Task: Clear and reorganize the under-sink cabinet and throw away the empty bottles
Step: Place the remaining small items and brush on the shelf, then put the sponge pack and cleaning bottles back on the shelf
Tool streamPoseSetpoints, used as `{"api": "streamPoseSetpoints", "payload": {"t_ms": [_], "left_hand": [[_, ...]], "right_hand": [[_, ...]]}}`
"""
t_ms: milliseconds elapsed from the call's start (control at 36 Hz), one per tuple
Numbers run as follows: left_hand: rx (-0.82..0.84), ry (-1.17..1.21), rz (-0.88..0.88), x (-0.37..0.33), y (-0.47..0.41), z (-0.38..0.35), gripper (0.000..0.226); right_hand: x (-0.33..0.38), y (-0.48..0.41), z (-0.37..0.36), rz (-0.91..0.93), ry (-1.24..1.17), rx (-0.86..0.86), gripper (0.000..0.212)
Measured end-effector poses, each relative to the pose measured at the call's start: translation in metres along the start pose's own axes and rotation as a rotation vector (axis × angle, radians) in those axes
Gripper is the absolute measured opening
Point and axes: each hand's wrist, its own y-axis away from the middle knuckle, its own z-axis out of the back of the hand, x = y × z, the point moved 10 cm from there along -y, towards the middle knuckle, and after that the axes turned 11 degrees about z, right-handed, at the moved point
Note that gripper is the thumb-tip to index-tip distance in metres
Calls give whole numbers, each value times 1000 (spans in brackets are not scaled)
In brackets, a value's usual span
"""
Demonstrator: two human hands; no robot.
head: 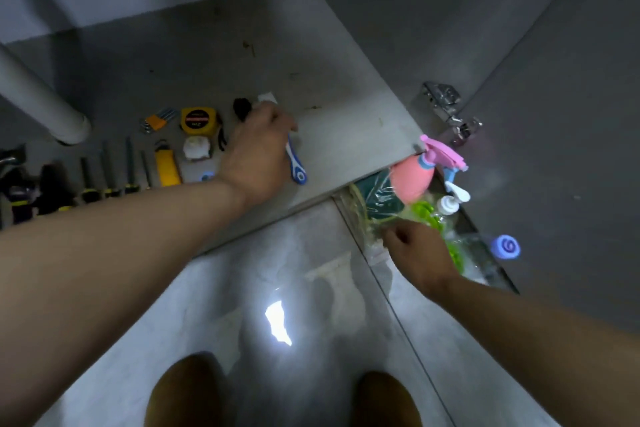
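Brown shoes (183,392) stand on the glossy floor (214,305), toes toward the open under-sink cabinet. Far left inside it, a pale drain pipe (38,94) comes down to the cabinet floor (346,121). Next to the pipe lies a row of screwdrivers (105,163), then hex keys (157,121), a yellow tape measure (199,120) and a yellow utility knife (167,166), all close together.

The left hand (256,146) reaches in just right of them, fingers curled round a blue-and-white handle (297,166). Its far end is hidden under the palm, so I cannot tell what tool it is. To place it well, I would lay it parallel to the knife, just right of the row, without nudging the small white and black bits beyond the knuckles.

Further right, a metal hinge (446,104) marks the open door (554,114). The bottles sit out on the floor at the cabinet's right front corner, crowded against that door. Among them are a pink spray bottle (412,180), a clear pump bottle (450,203), something green and blurred, and a blue cap (507,246). The right hand (419,253) hangs low over them, fingers bent, seemingly pinching a crinkled clear plastic bag (367,218). Tugging that plastic could topple the spray bottle. Which bottles are empty I cannot tell from here.
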Motion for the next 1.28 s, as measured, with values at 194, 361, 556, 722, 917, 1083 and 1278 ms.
{"api": "streamPoseSetpoints", "payload": {"t_ms": [194, 361, 556, 722, 917, 1083, 1278], "left_hand": [[181, 223, -255, -70, 62, -51, 32], [351, 430, 3, -49, 81, -98, 29], [823, 547, 614, 1, 110, -167, 13], [1065, 878, 911, -1, 143, -178, 79], [1085, 1122, 825, -55, 147, -162, 79], [877, 1421, 744, -87, 123, -123, 76], [461, 1570, 764, -60, 60, -72, 67]], "right_hand": [[-62, 61, -67, -699, -852, 147, 64], [-45, 26, -78, -694, -1146, -54, 49], [-32, 12, -95, -763, -1271, -61, 37], [-33, 38, -86, -757, -1301, 46, 18], [-20, 75, -68, -600, -1389, 314, 45], [1, 66, -31, -490, -1336, 299, 45], [59, 27, 2, -325, -1375, 265, 54]]}}
